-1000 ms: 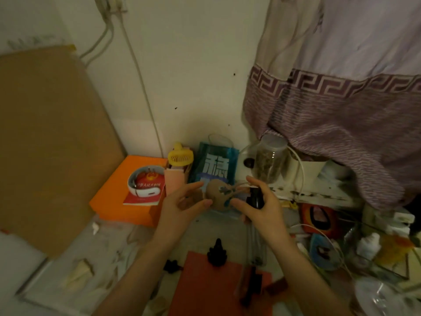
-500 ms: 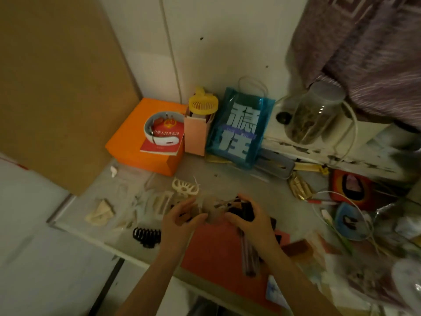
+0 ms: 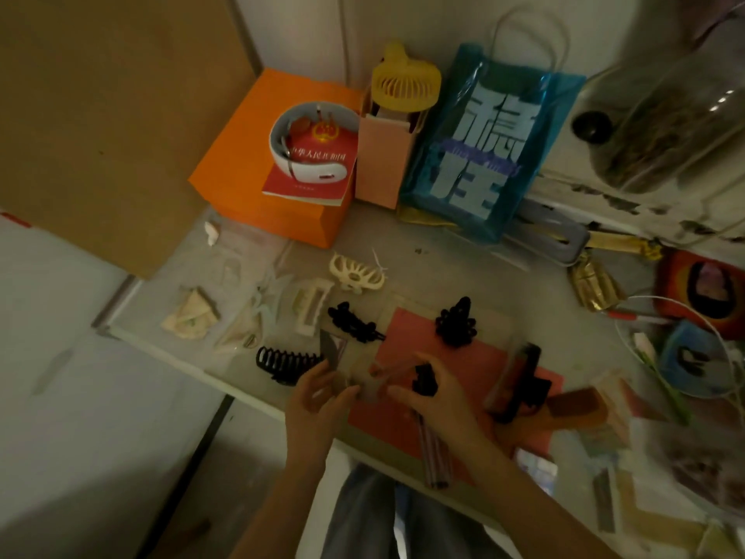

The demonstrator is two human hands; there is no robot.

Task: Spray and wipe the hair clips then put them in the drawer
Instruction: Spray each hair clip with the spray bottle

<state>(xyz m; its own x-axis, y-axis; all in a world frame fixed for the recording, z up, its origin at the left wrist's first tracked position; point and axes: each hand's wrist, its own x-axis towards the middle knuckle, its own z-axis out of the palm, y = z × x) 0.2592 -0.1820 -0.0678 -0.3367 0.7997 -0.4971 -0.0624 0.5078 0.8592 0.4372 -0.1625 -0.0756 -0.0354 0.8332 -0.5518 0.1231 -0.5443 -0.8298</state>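
My right hand [image 3: 435, 401] grips a clear spray bottle [image 3: 433, 453] by its black nozzle [image 3: 423, 379]. My left hand [image 3: 318, 397] pinches a pale, motion-blurred hair clip [image 3: 367, 383] just in front of the nozzle, above a red mat [image 3: 475, 357]. On the table lie more clips: a cream claw clip [image 3: 356, 272], a cream rectangular clip [image 3: 308, 306], a black comb-like claw clip [image 3: 286, 363], a black beaded clip [image 3: 352, 324], a black tree-shaped clip [image 3: 455, 322] and a long black clip [image 3: 524, 385]. No drawer is in view.
At the back stand an orange box [image 3: 246, 171] with a red booklet, a yellow mini fan [image 3: 405, 80], a blue bag [image 3: 483, 147] and a glass jar [image 3: 665, 123]. A folded tissue [image 3: 189, 316] lies left. Clutter and cables fill the right side.
The camera tilted down from the wall to the tabletop. Both hands dropped lower, toward the table's front edge, still holding the clip and the spray bottle together.
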